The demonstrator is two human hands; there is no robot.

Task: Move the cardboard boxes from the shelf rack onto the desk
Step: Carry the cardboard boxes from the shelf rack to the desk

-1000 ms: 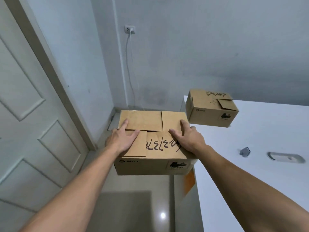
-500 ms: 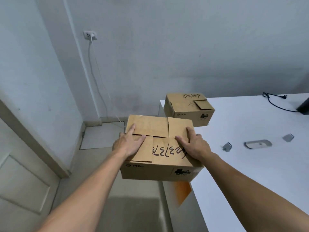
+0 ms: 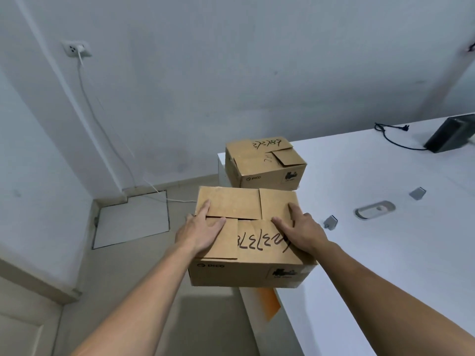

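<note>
I hold a brown cardboard box point(image 3: 246, 209) with black handwriting on its closed flaps, gripped from both sides. My left hand point(image 3: 199, 231) clasps its left edge with fingers over the top. On the right edge sits my right hand point(image 3: 300, 231) in the same grip. The box hangs over the near left corner of the white desk point(image 3: 380, 253), partly above the floor. A second, smaller cardboard box point(image 3: 264, 163) rests on the desk's far left corner, just beyond the one I carry. The shelf rack is out of view.
On the desk lie two small grey clips point(image 3: 330, 222) point(image 3: 417, 193), an oval cable grommet point(image 3: 374, 209), a black cable point(image 3: 393, 136) and a dark device point(image 3: 452, 134) at far right. A wall socket point(image 3: 76, 48) with white cord is left. A door point(image 3: 18, 330) stands at lower left.
My view has swung right from the door toward the desk. The box in my hands has travelled right and now overlaps the desk's corner, closer to the second box.
</note>
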